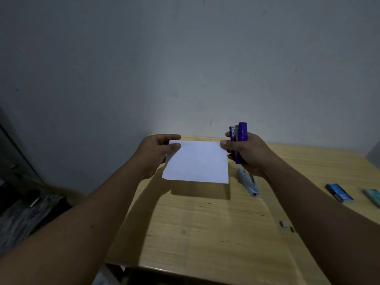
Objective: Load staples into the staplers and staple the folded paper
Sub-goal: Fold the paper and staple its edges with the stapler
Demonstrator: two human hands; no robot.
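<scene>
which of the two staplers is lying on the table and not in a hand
The light grey stapler lies flat on the wooden table. The purple stapler is gripped upright in the right hand, beside the folded paper.

two staplers (239, 140) (249, 183), one folded paper (197, 162), two staple boxes (339, 195) (373, 197)

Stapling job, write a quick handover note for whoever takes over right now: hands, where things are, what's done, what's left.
Left hand: pinches the folded paper's top left corner, held above the table.
Right hand: grips the purple stapler upright, thumb on the paper's top right corner.
Grey stapler lies on the table under the right hand; two staple boxes sit far right; loose staples nearby.
Done: paper folded. Loading can't be told.
Left: staple the paper; no staple visible in it.
</scene>
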